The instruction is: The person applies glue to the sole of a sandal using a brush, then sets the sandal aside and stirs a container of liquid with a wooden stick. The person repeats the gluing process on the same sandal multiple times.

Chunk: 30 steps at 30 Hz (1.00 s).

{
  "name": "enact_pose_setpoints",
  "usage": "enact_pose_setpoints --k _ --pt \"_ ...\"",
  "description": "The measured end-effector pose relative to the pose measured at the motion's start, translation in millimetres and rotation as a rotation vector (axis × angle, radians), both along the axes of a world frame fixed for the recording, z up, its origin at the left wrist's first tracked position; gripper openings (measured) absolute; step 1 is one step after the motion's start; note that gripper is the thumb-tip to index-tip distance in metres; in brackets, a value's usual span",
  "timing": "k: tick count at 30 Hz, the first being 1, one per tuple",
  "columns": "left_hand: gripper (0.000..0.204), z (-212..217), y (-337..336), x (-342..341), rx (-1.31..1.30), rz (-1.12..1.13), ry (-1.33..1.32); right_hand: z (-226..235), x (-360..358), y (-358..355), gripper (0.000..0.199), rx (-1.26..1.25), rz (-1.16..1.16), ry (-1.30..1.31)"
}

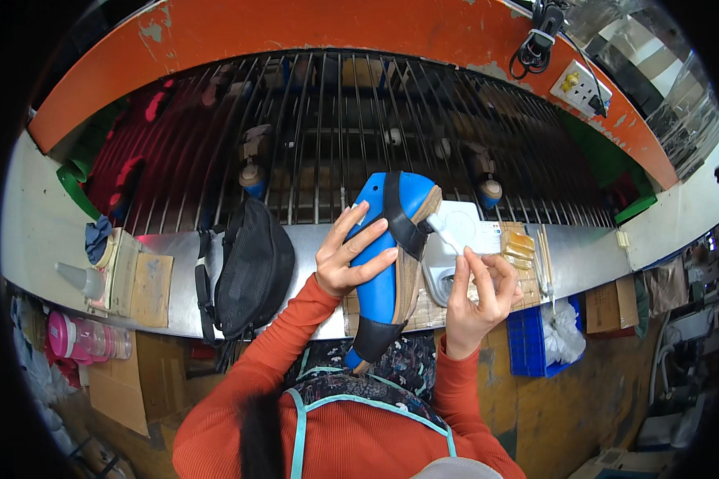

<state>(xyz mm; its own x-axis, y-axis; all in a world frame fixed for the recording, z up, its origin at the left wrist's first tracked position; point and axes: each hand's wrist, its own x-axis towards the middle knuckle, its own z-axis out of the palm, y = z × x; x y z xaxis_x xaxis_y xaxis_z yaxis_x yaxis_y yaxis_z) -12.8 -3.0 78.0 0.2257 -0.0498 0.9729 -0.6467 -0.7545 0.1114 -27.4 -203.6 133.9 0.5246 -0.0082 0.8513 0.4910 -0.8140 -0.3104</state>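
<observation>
My left hand (351, 254) grips a blue shoe last (375, 291) over its side, fingers spread across it. The last wears a sandal: black straps (405, 231) cross it at the toe and heel, and a tan sole (408, 289) faces right. It is held tilted above the bench edge, heel toward me. My right hand (481, 303) pinches a small white brush-like tool (450, 237), its tip at the sole edge beside the toe strap. Behind the tool sits a white device with a round top (460, 215), partly hidden by the sandal and hand.
A black mesh bag (252, 275) lies on the metal bench at left. Beyond runs a rack of metal rods (319, 144) carrying more shoes on blue lasts (252, 177). Yellowish blocks (519, 249) and thin sticks (545, 259) lie right; a blue basket (526, 343) hangs lower.
</observation>
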Motion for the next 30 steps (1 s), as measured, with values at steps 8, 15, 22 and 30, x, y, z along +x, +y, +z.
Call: enact_pose_setpoints --k 8,15,22,30 --pt "0.035 2 1 -1 -0.071 -0.054 0.062 -10 7 -8 0.020 0.182 0.256 0.139" --pt "0.034 3 -1 0 -0.125 -0.087 0.084 1 13 -19 0.019 0.193 0.422 0.203" --pt "0.034 8 -2 1 -0.090 -0.083 0.059 6 15 -19 0.018 0.112 0.405 0.145" --pt "0.034 8 1 0 -0.076 -0.069 0.063 8 3 -28 0.017 0.069 0.415 0.250"
